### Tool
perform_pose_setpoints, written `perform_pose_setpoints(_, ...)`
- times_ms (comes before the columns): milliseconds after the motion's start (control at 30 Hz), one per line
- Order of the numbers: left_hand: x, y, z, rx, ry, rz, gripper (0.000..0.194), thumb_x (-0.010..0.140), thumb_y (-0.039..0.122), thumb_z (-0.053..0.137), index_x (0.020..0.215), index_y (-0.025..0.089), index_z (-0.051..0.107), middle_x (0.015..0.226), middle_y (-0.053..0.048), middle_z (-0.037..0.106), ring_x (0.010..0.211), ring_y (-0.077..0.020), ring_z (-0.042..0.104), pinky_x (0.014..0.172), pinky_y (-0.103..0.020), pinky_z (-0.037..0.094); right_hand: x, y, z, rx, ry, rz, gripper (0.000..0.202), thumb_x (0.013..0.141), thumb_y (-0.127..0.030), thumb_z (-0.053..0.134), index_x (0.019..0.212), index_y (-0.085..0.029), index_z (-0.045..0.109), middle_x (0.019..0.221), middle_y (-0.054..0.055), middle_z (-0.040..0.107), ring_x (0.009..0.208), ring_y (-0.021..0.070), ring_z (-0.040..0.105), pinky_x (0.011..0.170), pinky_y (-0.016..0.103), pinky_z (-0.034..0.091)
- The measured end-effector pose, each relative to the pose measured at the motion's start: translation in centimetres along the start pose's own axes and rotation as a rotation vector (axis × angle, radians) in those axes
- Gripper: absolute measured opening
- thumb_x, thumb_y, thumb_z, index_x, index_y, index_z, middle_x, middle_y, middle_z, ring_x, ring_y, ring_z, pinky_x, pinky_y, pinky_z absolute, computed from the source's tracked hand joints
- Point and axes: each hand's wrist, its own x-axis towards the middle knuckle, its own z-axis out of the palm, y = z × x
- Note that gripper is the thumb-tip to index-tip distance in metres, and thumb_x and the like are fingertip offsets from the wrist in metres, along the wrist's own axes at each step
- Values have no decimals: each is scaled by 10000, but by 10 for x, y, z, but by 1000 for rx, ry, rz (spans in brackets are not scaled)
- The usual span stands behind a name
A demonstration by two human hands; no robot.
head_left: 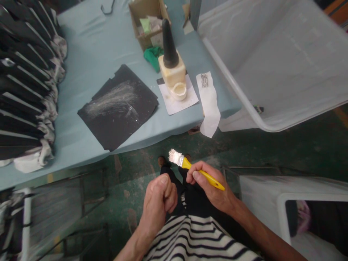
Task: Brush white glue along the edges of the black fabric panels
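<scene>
My right hand [208,181] grips the yellow handle of a paintbrush [187,163], whose pale bristles point up and to the left. Close beside it, my left hand [160,195] is closed in a fist in front of my body, with nothing showing from it. Both hands are short of the table's front edge. On the table [89,47] lies a black sheet [116,108] smeared with whitish streaks. To its right, a cream plastic container [174,74] with an open round spout and a black cone on top stands on a white card [190,99].
A cardboard box [136,21] with scraps stands behind the container, a green cloth [153,56] beside it. A white paper strip [209,105] overhangs the table edge. Black pieces with grey fabric [27,90] line the left. Large white-framed panels [272,61] flank the right.
</scene>
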Motion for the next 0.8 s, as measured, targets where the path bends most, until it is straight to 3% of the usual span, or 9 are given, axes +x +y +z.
perform_pose_setpoints(100,2,0,-3,141,-6,38,597,995,647,545,583,248,377,428,95,278,398,-83,252,410,-220,263,0,-2,3,48,9,-7,360,1066,-538,563,951,-212,659,821,28,718,745,160,693,707,249,581)
perform_pose_setpoints(167,3,0,-5,296,-1,83,589,982,659,573,604,210,532,464,59,417,444,-91,367,467,-223,343,0,-2,5,96,22,-5,369,1064,-555,572,951,-212,650,822,27,718,741,157,688,707,247,583)
perform_pose_setpoints(233,2,0,-7,436,21,143,495,958,606,656,721,175,714,553,14,585,536,-106,511,552,-221,428,0,-1,6,132,39,3,376,1056,-572,589,958,-213,645,821,25,719,737,155,684,703,243,578)
perform_pose_setpoints(333,-1,2,-7,519,56,231,311,941,457,721,790,193,786,663,-7,715,635,-122,635,621,-209,495,-2,1,7,131,40,21,378,1042,-584,617,967,-214,651,820,21,723,736,149,681,704,231,561)
perform_pose_setpoints(500,-8,4,-3,661,77,426,142,925,236,735,787,242,768,719,49,750,656,-87,677,639,-162,512,-11,1,7,86,-7,30,356,1016,-578,670,978,-225,652,794,4,706,665,136,630,611,217,492)
perform_pose_setpoints(633,-10,1,-3,725,84,579,147,927,152,732,820,243,688,738,70,722,666,-80,681,661,-169,537,-17,-6,7,49,-36,4,350,1036,-574,638,1007,-227,665,783,-6,675,641,132,610,576,213,461)
perform_pose_setpoints(800,-9,-4,-6,863,52,915,256,904,91,771,784,211,580,659,53,633,588,-89,598,574,-203,488,-16,-25,7,-94,-72,-199,242,1028,-468,660,1023,-227,656,748,-41,636,552,95,522,510,189,400)
